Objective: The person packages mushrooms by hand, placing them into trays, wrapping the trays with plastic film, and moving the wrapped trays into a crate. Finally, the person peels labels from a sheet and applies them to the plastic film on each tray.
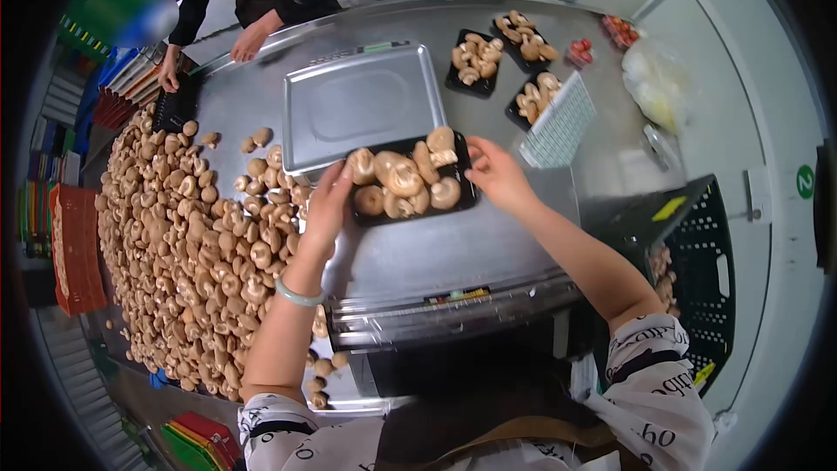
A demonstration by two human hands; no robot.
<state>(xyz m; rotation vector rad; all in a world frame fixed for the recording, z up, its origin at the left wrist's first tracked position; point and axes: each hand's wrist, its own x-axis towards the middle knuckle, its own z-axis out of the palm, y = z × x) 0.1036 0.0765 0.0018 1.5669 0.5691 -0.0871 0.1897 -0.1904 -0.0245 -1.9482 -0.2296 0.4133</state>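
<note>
Both hands, left and right, grip a black tray of mushrooms by its ends. Tray's at the scale's near edge; mushroom pile left of scale.

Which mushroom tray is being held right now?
The nearest tray, gripped at its ends by the left hand and right hand. No hand touches the other three mushroom trays, farther off on the table.
</note>
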